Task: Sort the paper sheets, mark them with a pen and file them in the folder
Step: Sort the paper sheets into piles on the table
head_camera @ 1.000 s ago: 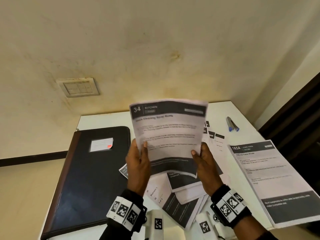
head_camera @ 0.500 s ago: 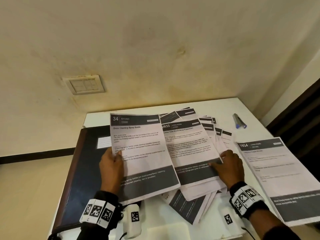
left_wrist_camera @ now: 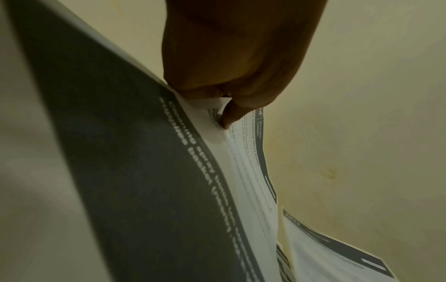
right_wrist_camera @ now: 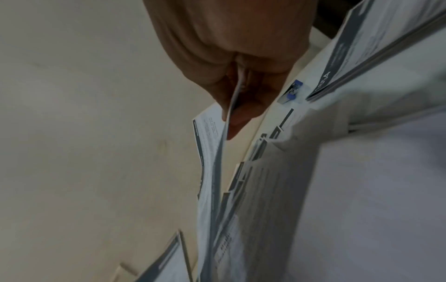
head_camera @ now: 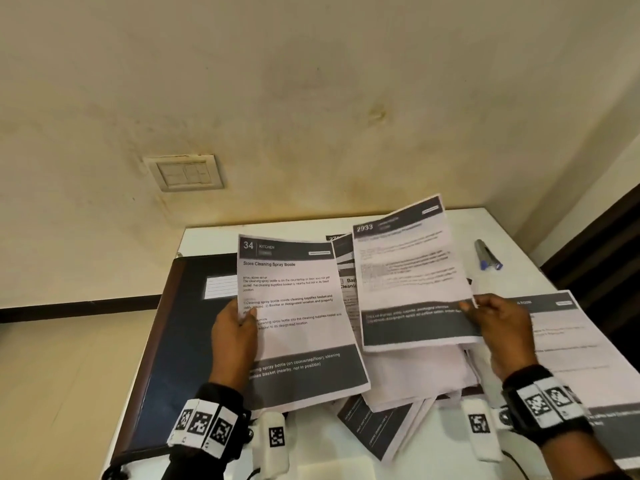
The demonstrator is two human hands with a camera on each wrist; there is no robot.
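The left hand (head_camera: 235, 337) pinches the kitchen sheet (head_camera: 298, 320) and the right hand (head_camera: 498, 327) pinches sheet 2933 (head_camera: 412, 271), apart, probably to sort them.

You've got a white table (head_camera: 457, 220) against the wall. A dark closed folder (head_camera: 180, 358) lies flat on its left part, and a loose fanned pile of printed sheets (head_camera: 398, 386) lies in the middle, just beside the folder. A neater stack of sheets (head_camera: 568, 348) lies at the right edge, with a grey pen with blue ends (head_camera: 487, 258) near the far right corner, apart from the papers.
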